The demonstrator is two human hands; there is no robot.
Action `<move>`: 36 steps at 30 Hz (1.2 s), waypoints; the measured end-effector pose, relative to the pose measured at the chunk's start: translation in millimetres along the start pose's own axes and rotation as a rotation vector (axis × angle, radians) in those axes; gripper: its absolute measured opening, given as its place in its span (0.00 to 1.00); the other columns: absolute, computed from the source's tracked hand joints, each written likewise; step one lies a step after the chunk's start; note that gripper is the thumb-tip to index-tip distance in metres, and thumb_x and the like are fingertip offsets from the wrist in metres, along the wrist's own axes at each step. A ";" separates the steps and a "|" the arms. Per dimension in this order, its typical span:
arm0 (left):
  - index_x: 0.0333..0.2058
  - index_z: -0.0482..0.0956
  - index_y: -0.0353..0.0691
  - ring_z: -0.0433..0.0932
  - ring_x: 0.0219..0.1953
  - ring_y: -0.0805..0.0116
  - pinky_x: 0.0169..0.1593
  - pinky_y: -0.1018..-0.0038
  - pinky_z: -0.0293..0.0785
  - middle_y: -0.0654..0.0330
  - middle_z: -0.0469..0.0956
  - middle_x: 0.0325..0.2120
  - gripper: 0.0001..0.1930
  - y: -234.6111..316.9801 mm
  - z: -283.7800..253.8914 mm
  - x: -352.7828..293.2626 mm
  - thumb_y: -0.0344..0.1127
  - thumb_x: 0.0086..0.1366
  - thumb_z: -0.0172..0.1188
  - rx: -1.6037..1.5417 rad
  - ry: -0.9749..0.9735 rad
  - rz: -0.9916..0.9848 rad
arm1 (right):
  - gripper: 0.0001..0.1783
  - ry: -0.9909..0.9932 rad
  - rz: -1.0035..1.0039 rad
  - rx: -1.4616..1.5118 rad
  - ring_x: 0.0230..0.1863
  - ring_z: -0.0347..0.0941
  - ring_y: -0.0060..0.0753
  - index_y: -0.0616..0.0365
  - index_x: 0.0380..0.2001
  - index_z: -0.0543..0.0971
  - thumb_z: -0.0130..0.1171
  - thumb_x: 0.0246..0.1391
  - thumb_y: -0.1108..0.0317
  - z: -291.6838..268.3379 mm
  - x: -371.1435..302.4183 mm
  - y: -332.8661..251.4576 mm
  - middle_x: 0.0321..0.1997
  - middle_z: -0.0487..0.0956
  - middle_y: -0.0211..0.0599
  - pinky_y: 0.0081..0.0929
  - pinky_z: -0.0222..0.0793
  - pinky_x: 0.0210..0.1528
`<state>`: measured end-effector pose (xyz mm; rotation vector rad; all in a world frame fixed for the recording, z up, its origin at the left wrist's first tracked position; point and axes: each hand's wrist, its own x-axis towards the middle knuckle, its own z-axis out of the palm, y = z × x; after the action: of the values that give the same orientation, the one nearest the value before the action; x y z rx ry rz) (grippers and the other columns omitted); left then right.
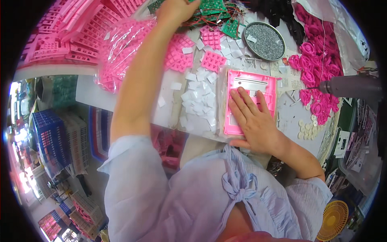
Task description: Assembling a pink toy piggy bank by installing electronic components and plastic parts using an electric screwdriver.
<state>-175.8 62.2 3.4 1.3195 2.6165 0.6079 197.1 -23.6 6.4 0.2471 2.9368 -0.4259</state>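
Observation:
A pink plastic casing (232,128) lies open side up on the table in front of me, with a silver strip in its upper part. My right hand (256,123) rests flat on it, fingers stretched and thumb apart at the near edge. Far forward, my left hand (176,11) reaches among green circuit boards (213,7) with thin red and black wires. The top edge of the picture cuts off most of its fingers, so what they hold does not show. Another green board (231,29) sits just right of that pile.
Left are stacked pink plastic frames (50,48) and a clear bag of pink keypads (125,52). Small white squares (199,99) lie beside the casing. A round tin of screws (264,40), pink rosette-shaped parts (318,68), white discs (307,130) and a grey power screwdriver (350,86) are on the right.

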 end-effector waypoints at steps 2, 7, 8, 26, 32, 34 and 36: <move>0.37 0.87 0.39 0.86 0.32 0.54 0.42 0.59 0.79 0.50 0.86 0.29 0.20 24.9 36.1 14.8 0.52 0.61 0.65 -0.078 0.251 0.035 | 0.60 0.015 0.010 0.019 0.82 0.37 0.53 0.67 0.72 0.55 0.60 0.50 0.32 2.5 -2.8 2.1 0.80 0.49 0.51 0.66 0.35 0.76; 0.39 0.84 0.37 0.81 0.29 0.59 0.38 0.62 0.77 0.54 0.83 0.28 0.12 4.7 43.4 50.8 0.39 0.61 0.68 -0.841 0.217 0.002 | 0.51 0.167 -0.099 0.281 0.79 0.45 0.57 0.58 0.72 0.60 0.64 0.52 0.42 -5.1 -6.8 14.2 0.77 0.55 0.53 0.63 0.43 0.74; 0.37 0.83 0.37 0.79 0.27 0.58 0.37 0.62 0.76 0.55 0.81 0.26 0.09 34.1 40.6 34.3 0.35 0.61 0.68 -0.883 0.428 0.204 | 0.48 0.295 -0.090 0.311 0.76 0.51 0.55 0.58 0.71 0.62 0.64 0.53 0.45 -8.5 -12.5 25.2 0.75 0.59 0.52 0.59 0.48 0.73; 0.48 0.79 0.40 0.76 0.50 0.50 0.53 0.57 0.72 0.53 0.78 0.47 0.21 6.2 38.0 -85.7 0.37 0.55 0.69 0.064 0.354 0.620 | 0.17 0.484 0.289 0.549 0.25 0.78 0.29 0.66 0.42 0.83 0.61 0.55 0.63 -47.9 98.9 138.1 0.29 0.84 0.41 0.28 0.73 0.32; 0.51 0.78 0.38 0.75 0.54 0.51 0.61 0.60 0.70 0.51 0.78 0.48 0.22 8.6 3.0 -90.6 0.34 0.57 0.66 -0.287 0.218 0.639 | 0.13 0.703 0.126 1.186 0.22 0.68 0.08 0.59 0.44 0.84 0.65 0.60 0.64 -82.2 58.8 112.7 0.26 0.79 0.22 0.14 0.62 0.22; 0.52 0.79 0.37 0.76 0.55 0.57 0.60 0.62 0.70 0.53 0.79 0.51 0.24 24.8 -15.1 -123.7 0.34 0.55 0.68 -0.724 0.050 0.558 | 0.13 0.583 0.057 1.281 0.22 0.69 0.09 0.59 0.45 0.83 0.66 0.60 0.65 -82.7 43.4 103.6 0.27 0.80 0.23 0.13 0.63 0.22; 0.53 0.79 0.35 0.76 0.56 0.62 0.60 0.65 0.70 0.54 0.79 0.52 0.25 33.7 -16.2 -158.8 0.34 0.57 0.69 -1.008 -0.137 0.431 | 0.12 0.562 0.084 1.287 0.22 0.69 0.09 0.60 0.45 0.83 0.65 0.61 0.66 -78.6 37.3 87.6 0.27 0.80 0.23 0.13 0.63 0.23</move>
<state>-60.3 -51.1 24.6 1.4158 1.4683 1.5388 166.3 87.5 50.5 0.6933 2.5417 -2.4763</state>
